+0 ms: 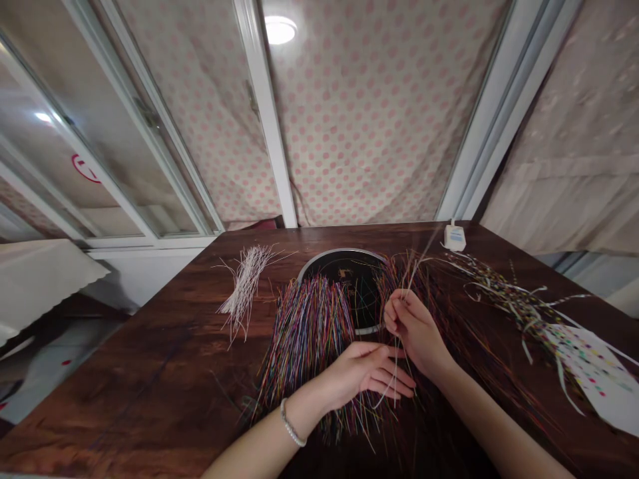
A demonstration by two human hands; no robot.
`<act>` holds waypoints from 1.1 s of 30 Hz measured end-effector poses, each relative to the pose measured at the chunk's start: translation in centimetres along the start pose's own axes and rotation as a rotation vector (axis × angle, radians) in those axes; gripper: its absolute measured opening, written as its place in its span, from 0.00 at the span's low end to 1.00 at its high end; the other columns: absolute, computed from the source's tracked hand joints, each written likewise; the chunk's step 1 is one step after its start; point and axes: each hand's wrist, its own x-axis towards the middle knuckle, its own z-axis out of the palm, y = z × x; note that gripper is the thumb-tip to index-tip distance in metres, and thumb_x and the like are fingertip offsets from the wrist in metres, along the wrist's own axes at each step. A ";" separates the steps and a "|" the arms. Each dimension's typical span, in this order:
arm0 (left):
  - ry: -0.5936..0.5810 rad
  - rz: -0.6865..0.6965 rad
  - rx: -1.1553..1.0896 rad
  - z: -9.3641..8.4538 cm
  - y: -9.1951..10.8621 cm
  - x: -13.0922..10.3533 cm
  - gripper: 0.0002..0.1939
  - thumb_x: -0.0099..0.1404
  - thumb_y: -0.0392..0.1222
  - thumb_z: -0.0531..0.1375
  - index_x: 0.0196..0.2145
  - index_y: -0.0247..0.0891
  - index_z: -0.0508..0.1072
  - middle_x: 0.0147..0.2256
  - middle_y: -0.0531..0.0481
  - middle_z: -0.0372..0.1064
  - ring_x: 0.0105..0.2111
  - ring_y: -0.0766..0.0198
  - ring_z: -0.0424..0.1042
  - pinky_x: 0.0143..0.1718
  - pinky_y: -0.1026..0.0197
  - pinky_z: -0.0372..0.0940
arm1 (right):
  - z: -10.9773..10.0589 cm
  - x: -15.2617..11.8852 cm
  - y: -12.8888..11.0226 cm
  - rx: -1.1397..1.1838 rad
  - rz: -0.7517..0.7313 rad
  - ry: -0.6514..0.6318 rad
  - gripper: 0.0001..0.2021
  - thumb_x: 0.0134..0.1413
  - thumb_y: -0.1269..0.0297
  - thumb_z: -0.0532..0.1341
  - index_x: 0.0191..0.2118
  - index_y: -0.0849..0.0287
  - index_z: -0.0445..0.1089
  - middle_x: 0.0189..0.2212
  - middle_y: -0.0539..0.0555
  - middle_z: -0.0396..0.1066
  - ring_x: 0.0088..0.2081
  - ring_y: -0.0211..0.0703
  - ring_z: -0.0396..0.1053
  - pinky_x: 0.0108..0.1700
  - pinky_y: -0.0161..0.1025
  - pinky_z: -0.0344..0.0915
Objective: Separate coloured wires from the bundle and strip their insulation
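Observation:
My right hand (408,322) is closed in a pinch around a few thin pale strands (414,268). They stick up above the fingers and hang down below them. Just below and to the left, my left hand (372,374) has its fingers stretched out, and the hanging ends cross by its fingertips. Under and beside my left forearm lies a thick bundle of multicoloured strands (314,319). Behind both hands a round black plate with a pale rim (367,256) is partly covered by strands. Darker reddish strands (469,332) spread out to the right of my right hand.
A bunch of white strands (247,283) lies on the dark wooden table (164,359) at left. Toward the right are speckled strips (514,296), a white sheet with coloured dots (594,372) and a small white box (454,237). A dotted curtain (369,120) hangs behind.

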 end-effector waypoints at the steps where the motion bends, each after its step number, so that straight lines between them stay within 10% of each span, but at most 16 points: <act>1: -0.023 -0.025 -0.017 -0.1 0.1 0.0 0.22 0.61 0.50 0.51 0.46 0.29 0.66 0.36 0.34 0.71 0.35 0.57 0.73 0.38 0.55 0.64 | 0.0 0.0 0.1 -0.014 -0.036 0.021 0.04 0.54 0.63 0.55 0.32 0.55 0.57 0.21 0.45 0.55 0.20 0.31 0.54 0.22 0.30 0.51; 9: -0.100 -0.145 0.082 -0.1 -0.6 -0.3 0.16 0.58 0.43 0.56 0.41 0.30 0.70 0.39 0.35 0.70 0.38 0.56 0.72 0.40 0.53 0.63 | -0.1 0.2 0.0 -0.071 -0.200 0.200 0.06 0.53 0.60 0.54 0.35 0.54 0.58 0.22 0.46 0.57 0.21 0.33 0.58 0.22 0.32 0.55; 33: 0.310 0.072 -0.059 0.1 -0.7 0.5 0.19 0.55 0.49 0.59 0.37 0.28 0.70 0.35 0.36 0.72 0.34 0.58 0.72 0.37 0.57 0.64 | 0.5 -0.4 1.4 -0.281 -0.168 0.096 0.08 0.56 0.58 0.51 0.35 0.56 0.61 0.28 0.52 0.70 0.30 0.40 0.68 0.34 0.38 0.63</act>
